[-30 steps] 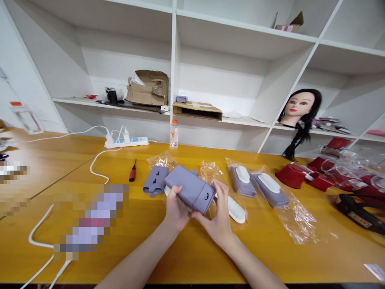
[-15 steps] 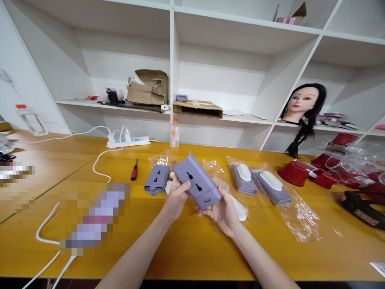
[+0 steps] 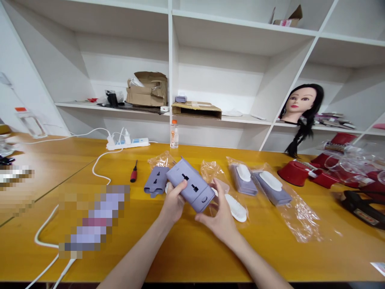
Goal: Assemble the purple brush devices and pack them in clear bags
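Note:
A purple plastic case (image 3: pixel 192 185) with two black keyhole-shaped slots and a small curved notch near one end is tilted above the table. My left hand (image 3: pixel 175 200) is closed round its left side, thumb on the slotted face. Beside the case's lower right end is my right hand (image 3: pixel 221 214), with thumb and fingers spread apart; some fingertips are partly hidden behind the case. Behind my left hand lies a similar purple piece (image 3: pixel 157 180) with slots. A white oval bristled piece (image 3: pixel 236 208) rests on the table just past my right hand.
Two purple cases with white oval pieces, one (image 3: pixel 244 179) nearer and one (image 3: pixel 272 187) farther right, lie on clear plastic bags. A red-handled screwdriver (image 3: pixel 134 172), power strip (image 3: pixel 128 143) and bottle (image 3: pixel 174 134) stand left and behind. Red parts (image 3: pixel 294 172) are at right.
My right hand has let go of the case's end and opened. The case has shifted slightly left and down in my left hand.

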The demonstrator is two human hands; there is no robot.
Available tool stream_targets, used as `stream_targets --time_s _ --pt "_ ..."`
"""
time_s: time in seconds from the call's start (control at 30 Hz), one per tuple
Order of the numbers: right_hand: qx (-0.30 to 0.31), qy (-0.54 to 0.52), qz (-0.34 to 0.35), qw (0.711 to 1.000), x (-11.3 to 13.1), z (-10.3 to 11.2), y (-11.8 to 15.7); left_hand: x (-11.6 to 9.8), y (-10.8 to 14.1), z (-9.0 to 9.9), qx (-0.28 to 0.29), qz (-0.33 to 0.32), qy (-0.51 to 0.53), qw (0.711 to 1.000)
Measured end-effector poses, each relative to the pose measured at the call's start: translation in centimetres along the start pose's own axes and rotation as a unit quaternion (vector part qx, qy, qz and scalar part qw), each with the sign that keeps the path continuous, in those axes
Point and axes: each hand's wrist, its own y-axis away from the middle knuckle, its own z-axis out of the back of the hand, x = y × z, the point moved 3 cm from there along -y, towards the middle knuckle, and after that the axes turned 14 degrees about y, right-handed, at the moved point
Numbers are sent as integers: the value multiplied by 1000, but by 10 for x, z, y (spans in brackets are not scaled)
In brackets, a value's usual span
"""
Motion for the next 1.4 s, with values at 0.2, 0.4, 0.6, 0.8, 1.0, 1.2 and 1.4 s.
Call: stream_targets --time_s 0.2,0.4,0.6,0.8,1.0,1.2,1.4 --pt "-38 216 41 975 11 -5 2 3 2 0 48 32 5 998" --pt "-46 236 76 968 16 -9 9 1 5 -8 87 58 54 993" --pt "-48 261 74 961 16 -10 12 -5 0 -6 60 57 94 992" --pt "-57 258 103 959 15 -6 10 -10 -2 -5 65 71 91 991" --pt "-47 240 117 962 14 -5 10 -6 3 -8 67 55 78 993" --pt "-53 231 126 963 14 -3 13 -3 7 -11 88 53 65 993" --pt "-59 236 123 962 11 0 14 -2 7 -9 68 54 51 995"
